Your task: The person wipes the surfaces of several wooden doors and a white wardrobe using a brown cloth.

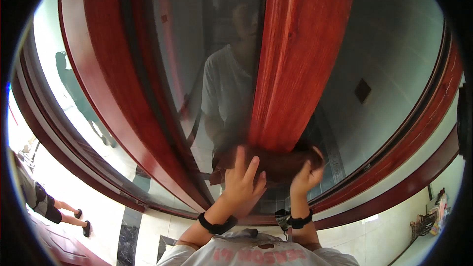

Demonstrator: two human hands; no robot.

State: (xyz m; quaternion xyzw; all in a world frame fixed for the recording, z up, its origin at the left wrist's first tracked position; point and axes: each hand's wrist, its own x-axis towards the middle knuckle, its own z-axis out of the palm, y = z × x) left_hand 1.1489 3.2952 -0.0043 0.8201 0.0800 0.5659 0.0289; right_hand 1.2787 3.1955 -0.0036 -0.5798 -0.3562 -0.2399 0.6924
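A dark brown cloth point(281, 165) is pressed against the foot of a red wooden door post point(300, 54), between two glass panes. My left hand point(244, 180) lies on the cloth's left end with its fingers spread upward, holding it to the left glass pane point(197, 44). On the cloth's right end, my right hand point(306, 175) has its fingers curled into the fabric. Both wrists wear black bands.
The red door frame point(103, 83) curves round on the left and the lower right. My reflection shows in the left pane. Another person point(49, 207) stands on the pale tiled floor at far left. Some clutter point(428, 219) sits by the wall at lower right.
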